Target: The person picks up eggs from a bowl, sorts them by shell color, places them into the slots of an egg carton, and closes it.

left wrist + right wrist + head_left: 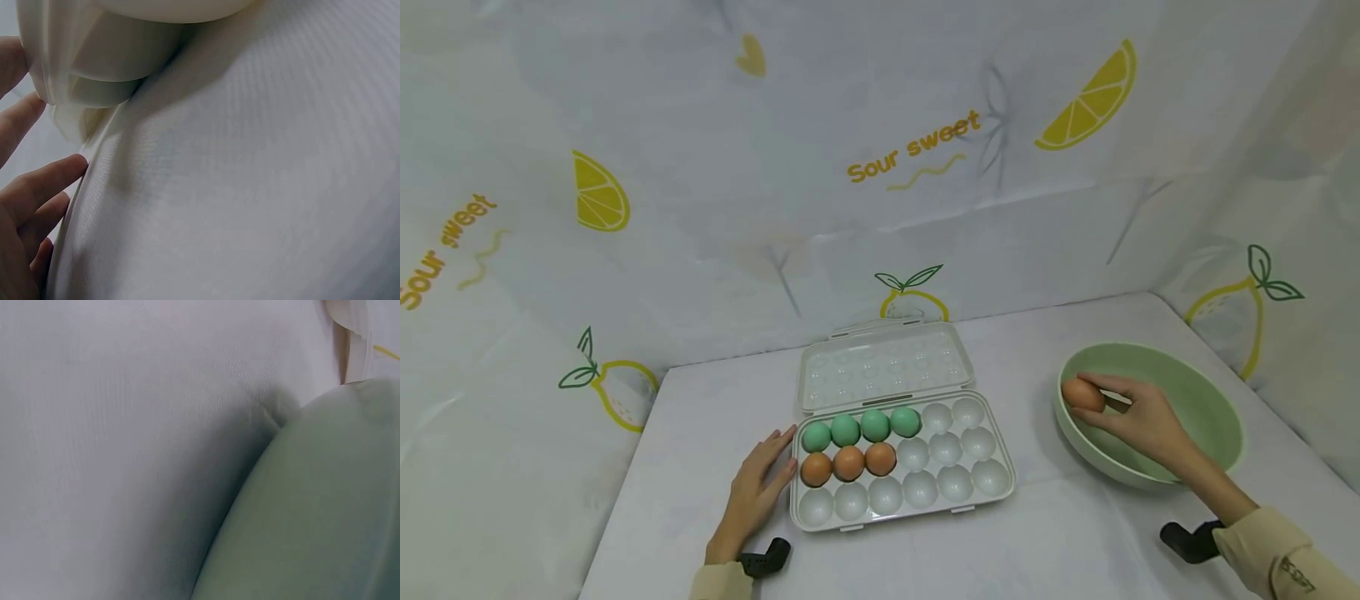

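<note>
My right hand (1138, 417) pinches a brown egg (1083, 395) between fingers and thumb, over the left inner side of a green bowl (1213, 396). In the right wrist view only the outer wall of the bowl (300, 512) shows; hand and egg are out of that view. A white egg box (880, 521) lies with its lid (883, 367) folded back. Several green eggs (846, 430) fill the left of its back row, and three brown eggs (848, 463) sit in the middle row. With fingers extended, my left hand (754, 483) touches the box's left edge.
Hollow cups (955, 483) take up the front row and the right side of the box. A white cloth (700, 417) covers the table, and a lemon-printed sheet (775, 167) rises behind it. Each wrist wears a black camera mount, such as the left one (767, 558).
</note>
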Motion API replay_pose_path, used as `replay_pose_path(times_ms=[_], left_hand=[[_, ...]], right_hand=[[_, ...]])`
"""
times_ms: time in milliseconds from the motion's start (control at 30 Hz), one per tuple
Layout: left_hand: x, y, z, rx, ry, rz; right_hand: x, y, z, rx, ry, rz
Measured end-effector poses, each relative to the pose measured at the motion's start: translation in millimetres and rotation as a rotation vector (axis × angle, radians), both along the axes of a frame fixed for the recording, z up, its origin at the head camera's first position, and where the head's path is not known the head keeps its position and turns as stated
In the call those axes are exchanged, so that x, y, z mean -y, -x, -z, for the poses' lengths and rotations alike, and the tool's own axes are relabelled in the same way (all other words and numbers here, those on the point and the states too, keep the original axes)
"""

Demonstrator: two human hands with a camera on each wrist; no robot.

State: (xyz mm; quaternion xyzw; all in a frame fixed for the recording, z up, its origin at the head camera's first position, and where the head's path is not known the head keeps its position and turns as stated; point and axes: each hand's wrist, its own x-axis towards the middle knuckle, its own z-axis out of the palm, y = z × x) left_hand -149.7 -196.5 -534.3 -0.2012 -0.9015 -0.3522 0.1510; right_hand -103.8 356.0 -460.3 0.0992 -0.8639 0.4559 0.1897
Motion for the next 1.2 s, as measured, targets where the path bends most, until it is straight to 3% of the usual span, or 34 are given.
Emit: replay_pose_path(times_ms=[467, 1200], left_hand=[[0.5, 0.1, -1.3, -0.003, -0.003, 0.0], [0.8, -0.3, 0.3, 0.01, -0.009, 0.006]], right_hand=[[9.0, -5.5, -11.8, -0.002, 0.021, 0.029], [30.0, -0.8, -20.4, -0.034, 0.116, -0.034]])
